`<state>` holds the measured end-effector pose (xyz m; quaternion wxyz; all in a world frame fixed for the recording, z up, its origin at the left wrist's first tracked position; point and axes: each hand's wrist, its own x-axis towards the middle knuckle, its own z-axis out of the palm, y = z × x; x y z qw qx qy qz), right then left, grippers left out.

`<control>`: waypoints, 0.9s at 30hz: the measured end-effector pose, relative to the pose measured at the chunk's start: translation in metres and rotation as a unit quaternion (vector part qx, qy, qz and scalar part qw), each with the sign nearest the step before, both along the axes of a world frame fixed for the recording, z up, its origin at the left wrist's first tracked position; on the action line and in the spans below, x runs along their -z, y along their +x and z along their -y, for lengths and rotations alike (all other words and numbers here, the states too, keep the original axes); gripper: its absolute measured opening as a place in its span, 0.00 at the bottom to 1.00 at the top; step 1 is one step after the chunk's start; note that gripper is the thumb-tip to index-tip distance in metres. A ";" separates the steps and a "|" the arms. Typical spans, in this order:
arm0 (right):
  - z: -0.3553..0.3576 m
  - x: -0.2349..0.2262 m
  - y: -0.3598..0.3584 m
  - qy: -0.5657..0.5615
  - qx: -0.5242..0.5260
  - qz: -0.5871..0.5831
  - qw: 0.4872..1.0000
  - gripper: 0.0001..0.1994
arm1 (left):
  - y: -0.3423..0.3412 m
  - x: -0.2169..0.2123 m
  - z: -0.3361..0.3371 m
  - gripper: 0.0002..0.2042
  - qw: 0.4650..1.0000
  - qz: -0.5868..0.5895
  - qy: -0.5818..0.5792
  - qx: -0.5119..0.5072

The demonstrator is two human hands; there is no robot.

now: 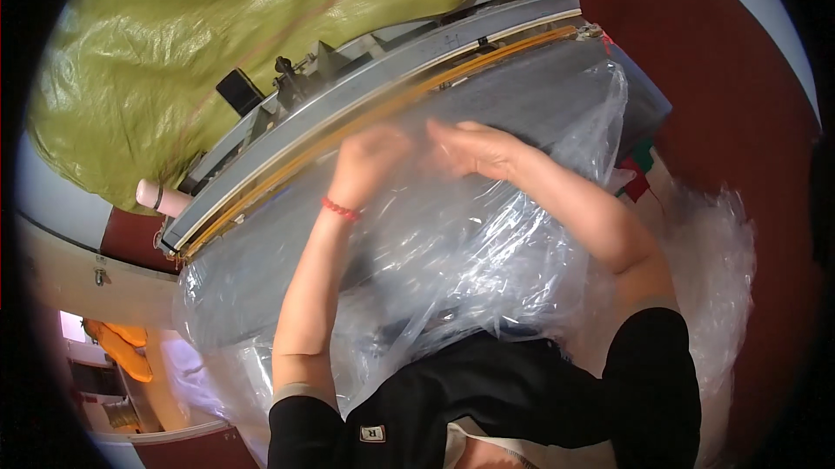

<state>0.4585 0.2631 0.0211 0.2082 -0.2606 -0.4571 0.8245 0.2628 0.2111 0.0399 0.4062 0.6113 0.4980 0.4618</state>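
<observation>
Clear plastic film (513,252) lies in shiny wrinkles over a grey work surface (522,95) and down across my lap. Above the film's far part, close to the machine, my two hands are near each other. My left hand (376,156), below a red beaded bracelet (340,209), is smeared by motion, and its fingers do not show clearly. Just to its right, my right hand (474,149) points inward with blurred fingertips. Whether either hand grips the film cannot be made out.
A long grey metal machine frame (374,78) with yellow-orange strips (417,86) runs across the far side. A black box (239,92) and a pink cylinder (165,199) sit along it. Behind is a yellow-green sheet (174,52). Red and green cloth (637,178) lies at right.
</observation>
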 end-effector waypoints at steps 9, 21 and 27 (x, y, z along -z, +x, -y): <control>-0.025 0.002 0.045 0.264 0.197 0.161 0.930 0.08 | -0.032 0.027 0.003 0.07 0.977 -0.154 -0.056 0.139; -0.125 0.063 0.239 0.608 0.419 0.586 0.334 0.10 | -0.080 0.029 0.044 0.04 0.956 -0.177 -0.219 0.085; -0.134 0.068 0.244 0.473 0.470 0.621 0.412 0.10 | -0.083 0.024 0.051 0.04 0.963 -0.180 -0.189 0.069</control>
